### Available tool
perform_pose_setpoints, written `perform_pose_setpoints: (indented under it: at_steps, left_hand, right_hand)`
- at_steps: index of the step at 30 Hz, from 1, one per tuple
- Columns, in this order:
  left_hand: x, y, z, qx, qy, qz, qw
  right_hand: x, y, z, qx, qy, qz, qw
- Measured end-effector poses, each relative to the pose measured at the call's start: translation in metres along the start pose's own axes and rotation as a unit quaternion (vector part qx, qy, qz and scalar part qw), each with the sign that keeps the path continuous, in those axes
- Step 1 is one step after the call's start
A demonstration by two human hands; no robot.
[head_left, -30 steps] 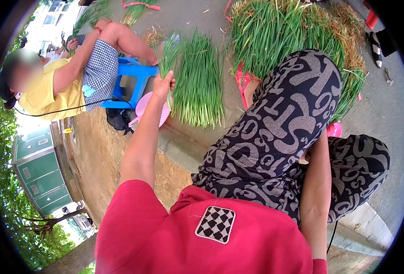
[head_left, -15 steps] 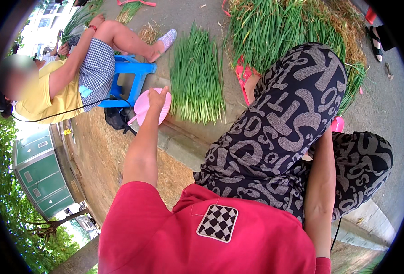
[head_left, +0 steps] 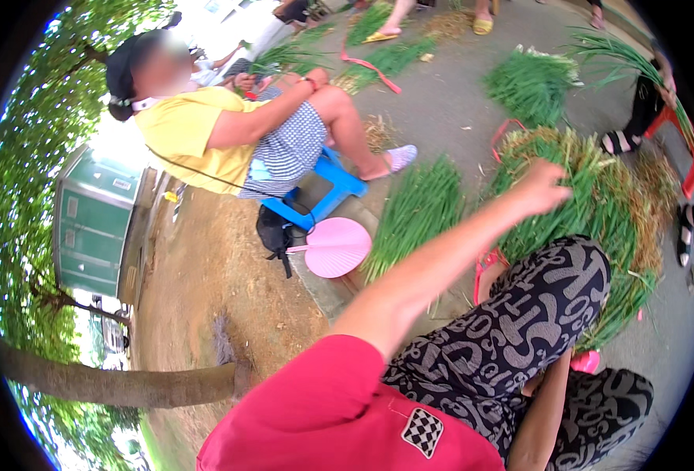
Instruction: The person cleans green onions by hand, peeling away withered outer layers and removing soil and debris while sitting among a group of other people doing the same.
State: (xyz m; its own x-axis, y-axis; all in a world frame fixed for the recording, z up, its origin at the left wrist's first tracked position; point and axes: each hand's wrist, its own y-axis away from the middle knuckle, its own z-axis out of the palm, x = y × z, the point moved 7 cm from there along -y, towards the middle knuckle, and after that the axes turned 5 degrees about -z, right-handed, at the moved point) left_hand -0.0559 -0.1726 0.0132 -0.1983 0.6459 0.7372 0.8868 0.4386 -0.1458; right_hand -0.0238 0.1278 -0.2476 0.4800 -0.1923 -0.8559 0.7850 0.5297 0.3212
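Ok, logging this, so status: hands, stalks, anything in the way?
Left hand at the big stalk heap, grip too blurred to tell. Right hand hidden by patterned trousers. Left forearm blocks part of the smaller stalk bunch.

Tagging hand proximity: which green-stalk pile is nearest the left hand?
The largest heap, edged with brown dry stalks at right: the left hand overlaps it in view; other piles lie farther off.

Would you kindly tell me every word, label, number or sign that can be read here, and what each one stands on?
Trousers: large grey letter and number shapes on black, a pattern I won't copy out.
Green cabinet: small pale labels, too small to read.
Patch on the red shirt: checks, no readable text.
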Motion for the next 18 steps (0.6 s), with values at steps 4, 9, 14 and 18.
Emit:
perform_pose_setpoints:
  at_steps: [4, 9, 14, 18]
  left_hand:
    - [0.140, -0.039, 0.063, -0.057, 0.229, 0.063, 0.970]
    - [0.166, -0.009, 0.178, -0.215, -0.078, 0.160, 0.960]
    - [0.108, 0.038, 0.208, -0.483, -0.311, 0.089, 0.814]
    - [0.134, 0.019, 0.205, -0.324, -0.198, 0.130, 0.916]
  right_hand:
    - [0.010, -0.008, -0.001, -0.023, -0.016, 0.007, 1.000]
    - [0.022, -0.014, -0.009, -0.046, -0.053, 0.009, 0.998]
    - [0.025, -0.013, 0.001, -0.003, -0.027, 0.044, 0.999]
    - [0.013, -0.027, 0.041, -0.058, 0.031, -0.023, 0.998]
